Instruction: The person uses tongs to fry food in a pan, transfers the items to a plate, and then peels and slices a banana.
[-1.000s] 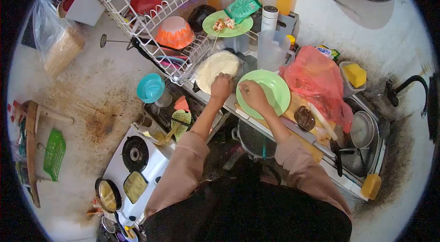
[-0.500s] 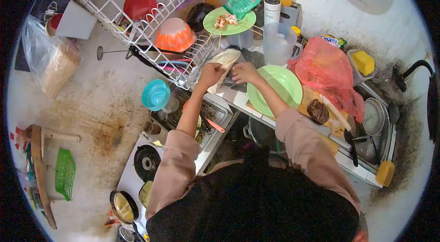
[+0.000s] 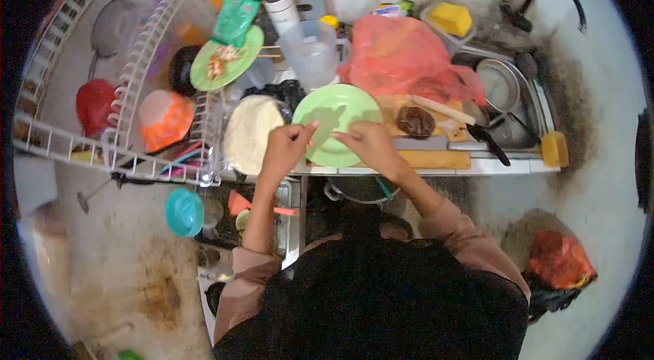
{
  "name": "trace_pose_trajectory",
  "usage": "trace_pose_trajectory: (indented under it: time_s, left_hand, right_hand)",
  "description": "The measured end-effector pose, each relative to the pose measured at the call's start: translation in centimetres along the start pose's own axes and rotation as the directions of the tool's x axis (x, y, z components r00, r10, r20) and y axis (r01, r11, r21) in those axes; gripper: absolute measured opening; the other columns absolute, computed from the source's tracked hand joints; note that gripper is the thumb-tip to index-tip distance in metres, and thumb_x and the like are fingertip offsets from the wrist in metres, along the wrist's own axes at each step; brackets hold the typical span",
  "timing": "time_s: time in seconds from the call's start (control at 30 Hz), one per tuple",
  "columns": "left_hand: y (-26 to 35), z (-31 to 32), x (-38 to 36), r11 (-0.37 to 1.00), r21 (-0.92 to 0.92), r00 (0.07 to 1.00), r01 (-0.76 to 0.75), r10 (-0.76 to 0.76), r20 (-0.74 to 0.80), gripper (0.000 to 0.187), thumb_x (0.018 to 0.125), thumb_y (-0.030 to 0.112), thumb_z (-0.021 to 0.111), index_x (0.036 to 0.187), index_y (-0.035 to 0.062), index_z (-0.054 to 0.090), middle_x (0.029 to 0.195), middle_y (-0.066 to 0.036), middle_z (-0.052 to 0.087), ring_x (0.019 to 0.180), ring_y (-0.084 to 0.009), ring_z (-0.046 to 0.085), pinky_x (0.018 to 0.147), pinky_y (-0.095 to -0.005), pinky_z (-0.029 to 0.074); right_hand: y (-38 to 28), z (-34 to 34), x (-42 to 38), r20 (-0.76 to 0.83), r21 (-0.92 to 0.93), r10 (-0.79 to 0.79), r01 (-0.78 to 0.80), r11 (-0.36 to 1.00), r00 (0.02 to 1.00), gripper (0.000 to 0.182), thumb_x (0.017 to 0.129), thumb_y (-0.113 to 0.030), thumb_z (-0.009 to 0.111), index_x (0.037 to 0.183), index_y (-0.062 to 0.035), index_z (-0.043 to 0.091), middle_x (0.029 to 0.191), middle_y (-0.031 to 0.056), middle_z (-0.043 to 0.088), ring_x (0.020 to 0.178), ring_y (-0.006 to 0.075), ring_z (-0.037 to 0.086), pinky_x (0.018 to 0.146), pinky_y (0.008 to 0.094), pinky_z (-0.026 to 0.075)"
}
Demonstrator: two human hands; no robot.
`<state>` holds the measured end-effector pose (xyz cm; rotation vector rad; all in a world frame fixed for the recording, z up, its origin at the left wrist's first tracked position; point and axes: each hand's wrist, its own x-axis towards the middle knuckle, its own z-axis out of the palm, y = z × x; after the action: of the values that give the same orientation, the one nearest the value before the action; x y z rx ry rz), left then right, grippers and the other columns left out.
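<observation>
Above a light green plate [image 3: 336, 96], my left hand [image 3: 285, 147] is closed, with its thumb pressed against the curled fingers. My right hand [image 3: 370, 147] faces it in a similar pinch over the plate's right side. Anything thin between the fingertips cannot be made out. Just left of my left hand lies a pale round stack of flat sheets [image 3: 251, 134]. Right of the plate, a dark brown lump [image 3: 415, 121] rests on a wooden cutting board [image 3: 392, 104].
A red plastic bag [image 3: 405, 53] covers the counter's back. A black-handled knife [image 3: 487, 144] lies near the sink [image 3: 531, 130]. Left stands a white dish rack [image 3: 112, 168]; a green plate with skewers [image 3: 238, 67] and a clear jug [image 3: 310, 57] stand behind.
My view has turned right. The pale stack, formerly raised in my left hand, now lies flat on the counter. Both hands have moved over the green plate and closed.
</observation>
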<state>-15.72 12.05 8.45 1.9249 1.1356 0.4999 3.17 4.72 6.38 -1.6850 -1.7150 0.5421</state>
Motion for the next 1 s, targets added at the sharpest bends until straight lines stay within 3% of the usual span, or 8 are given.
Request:
trace_pose_trajectory:
  time_s: [0.07,0.2,0.3,0.53,0.67,0.77,0.83,1.0]
  left_hand:
    - [0.4,2.5,-0.1,0.937,-0.349,0.994,0.029,0.011,0.112,0.024,0.088,0.02,0.05,0.084,0.0013,0.063,0.056,-0.001,0.051,0.049,-0.0051,0.045,0.046,-0.0206,0.038]
    - [1.4,5.5,0.4,0.925,-0.363,0.971,-0.109,0.178,0.162,0.019,0.086,0.018,0.052,0.087,0.0012,0.061,0.062,-0.001,0.053,0.053,-0.0057,0.047,0.048,-0.02,0.039]
    - [1.8,6.1,2.0,0.97,-0.112,0.946,-0.215,0.235,0.222,0.021,0.085,0.02,0.054,0.08,-0.0002,0.059,0.06,-0.002,0.054,0.055,-0.0058,0.048,0.05,-0.0207,0.039]
    - [6.2,7.0,5.1,0.882,-0.377,0.883,-0.285,0.394,0.255,0.019,0.089,0.016,0.046,0.092,-0.0014,0.054,0.07,-0.004,0.056,0.064,-0.0078,0.053,0.062,-0.0225,0.045]
    - [9.4,7.0,8.5,0.676,-0.023,0.673,-0.737,0.736,0.075,0.025,0.083,0.018,0.051,0.099,-0.0015,0.053,0.079,-0.018,0.059,0.073,-0.0313,0.059,0.068,-0.0362,0.046]
    - [9.9,6.1,13.1,0.39,0.096,0.401,-0.916,0.877,0.266,0.028,0.078,0.015,0.052,0.102,-0.0009,0.051,0.086,-0.019,0.058,0.082,-0.0362,0.056,0.074,-0.0398,0.044]
    - [11.2,4.9,17.5,0.52,0.306,0.596,-0.798,0.602,0.531,0.03,0.075,0.013,0.054,0.102,0.0018,0.052,0.095,-0.016,0.057,0.092,-0.0336,0.053,0.078,-0.0399,0.043]
    - [13.2,4.9,24.2,0.412,0.503,0.591,-0.759,0.761,0.269,0.04,0.072,0.011,0.054,0.111,0.0037,0.047,0.11,-0.015,0.051,0.099,-0.0295,0.051,0.08,-0.0371,0.044]
  right_hand:
    - [4.1,-1.7,-3.7,-0.285,-0.025,-0.109,0.106,0.994,0.952,0.014,0.074,-0.012,0.062,0.072,0.0003,0.055,0.065,0.0133,0.055,0.06,0.0327,0.052,0.055,0.0371,0.04]
    - [9.0,-7.4,-10.4,-0.393,-0.463,0.109,-0.299,0.834,0.913,0.031,0.069,-0.011,0.063,0.096,-0.0044,0.049,0.098,0.0163,0.048,0.092,0.0327,0.046,0.076,0.0397,0.037]
    - [13.7,-8.5,-12.5,-0.36,-0.594,0.013,-0.24,0.768,0.933,0.035,0.07,-0.011,0.063,0.101,-0.0037,0.048,0.098,0.0159,0.047,0.093,0.0323,0.045,0.079,0.0397,0.037]
    - [15.0,-10.8,-13.2,-0.047,-0.489,0.184,-0.183,0.853,0.982,0.034,0.071,-0.016,0.062,0.099,-0.0018,0.049,0.099,0.0143,0.047,0.096,0.0336,0.045,0.083,0.0401,0.038]
    - [14.6,-11.2,-19.6,-0.173,-0.545,0.198,-0.262,0.796,0.965,0.032,0.074,-0.019,0.06,0.099,-0.0016,0.049,0.1,0.0167,0.047,0.097,0.0338,0.045,0.081,0.0396,0.039]
    - [13.3,-10.9,-25.7,-0.366,-0.533,0.26,-0.43,0.729,0.894,0.032,0.076,-0.02,0.06,0.098,-0.0013,0.047,0.096,0.0174,0.05,0.09,0.0352,0.049,0.076,0.0412,0.041]
    - [13.1,-9.9,-28.3,-0.474,-0.42,0.39,-0.591,0.689,0.79,0.03,0.078,-0.018,0.06,0.098,-0.0013,0.045,0.09,0.0156,0.05,0.082,0.0303,0.05,0.072,0.0371,0.041]
    - [10.6,-11.3,-20.7,-0.663,0.047,0.47,-0.594,0.803,0.583,0.023,0.079,-0.018,0.061,0.088,0.0003,0.051,0.066,0.0107,0.055,0.059,0.0193,0.052,0.058,0.0307,0.042]
